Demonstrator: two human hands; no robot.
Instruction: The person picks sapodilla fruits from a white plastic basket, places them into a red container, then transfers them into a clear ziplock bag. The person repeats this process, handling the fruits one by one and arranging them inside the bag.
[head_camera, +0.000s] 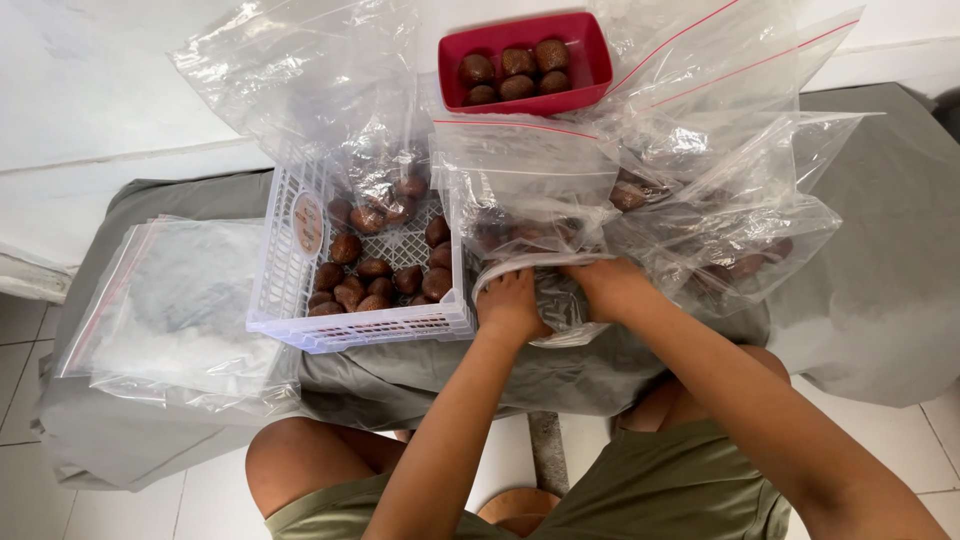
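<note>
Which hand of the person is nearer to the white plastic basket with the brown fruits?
The left hand. It grips the clear bag right beside the white basket, near its right wall. The right hand holds the same bag farther to the right.

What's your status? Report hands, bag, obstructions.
Left hand and right hand both grip the mouth of the clear bag. Brown fruit inside. White basket touching at left, other bags crowding right.
</note>
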